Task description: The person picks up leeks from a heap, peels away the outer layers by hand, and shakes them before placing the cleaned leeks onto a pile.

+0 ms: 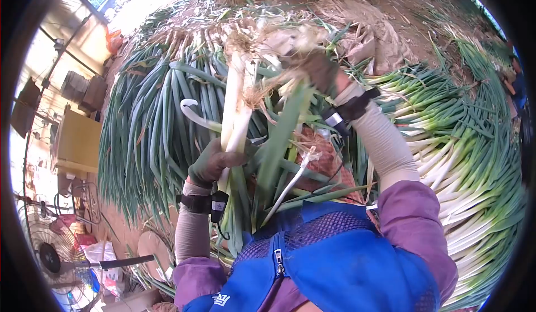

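Thick white stalks of large green onions (235,102) stand upright in my gloved left hand (218,161), which is closed around them just above the green part. Their shaggy roots (240,41) point up and away from me. My gloved right hand (318,72) is to the right of these roots, smeared by motion, with its fingers closed. A broad green onion leaf (285,139) slants down from it across my front, and pale root fibres blur around its fingers. Below, a loose thin white stalk (290,183) lies near my lap by a red mesh sack (324,155).
A dense row of green onions (156,122) lies at the left, roots away from me. Another large pile (463,172), with white stems showing, curves along the right. A fan (50,256) stands at lower left, a yellowish box (78,139) above it. Crumpled cloth (374,32) lies farther back.
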`<state>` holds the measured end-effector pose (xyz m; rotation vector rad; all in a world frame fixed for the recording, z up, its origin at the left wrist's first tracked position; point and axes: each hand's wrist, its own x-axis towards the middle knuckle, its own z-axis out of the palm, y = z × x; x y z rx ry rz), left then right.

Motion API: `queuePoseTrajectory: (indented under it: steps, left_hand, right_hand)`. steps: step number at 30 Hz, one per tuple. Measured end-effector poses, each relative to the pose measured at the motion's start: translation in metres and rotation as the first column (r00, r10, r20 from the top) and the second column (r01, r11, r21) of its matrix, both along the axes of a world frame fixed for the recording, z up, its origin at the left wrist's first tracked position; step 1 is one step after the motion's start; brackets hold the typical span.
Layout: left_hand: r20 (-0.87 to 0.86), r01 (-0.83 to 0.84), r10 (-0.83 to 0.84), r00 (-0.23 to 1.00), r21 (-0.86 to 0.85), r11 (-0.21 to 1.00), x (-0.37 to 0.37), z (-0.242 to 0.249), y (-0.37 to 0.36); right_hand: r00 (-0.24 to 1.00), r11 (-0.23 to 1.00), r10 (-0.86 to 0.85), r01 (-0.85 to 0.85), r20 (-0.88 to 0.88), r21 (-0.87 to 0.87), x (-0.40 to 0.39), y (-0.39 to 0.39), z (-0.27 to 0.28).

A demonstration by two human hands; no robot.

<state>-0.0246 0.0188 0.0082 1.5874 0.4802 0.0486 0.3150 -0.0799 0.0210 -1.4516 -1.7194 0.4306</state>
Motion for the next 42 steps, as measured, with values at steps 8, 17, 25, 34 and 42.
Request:
queuePoseTrajectory:
  steps: [8,17,25,34,42]
  left_hand:
    - [0.020,0.053,-0.051,0.999,-0.166,0.985,0.005,0.002,-0.007]
    - [-0.032,-0.355,0.360,0.932,0.102,0.929,-0.014,-0.046,-0.031]
    - [-0.069,-0.290,0.462,0.884,0.693,0.659,0.021,-0.061,-0.066]
    - [-0.074,-0.375,0.586,0.807,0.701,0.606,0.021,-0.076,-0.060]
    - [-0.026,-0.405,0.634,0.773,0.749,0.525,0.022,-0.093,-0.058]
  right_hand:
    - [0.975,0.851,-0.222,0.178,0.030,0.494,0.040,-0.016,0.001]
    - [0.887,0.856,-0.461,0.444,0.002,0.267,0.145,-0.080,0.019]
    - [0.752,0.913,0.407,-0.320,0.519,-0.252,0.012,-0.077,-0.049]
    - [0.690,0.530,0.666,-0.171,0.283,-0.831,-0.039,0.035,0.063]
    - [0.246,0.999,0.008,-0.052,0.969,0.005,-0.009,0.193,0.081]
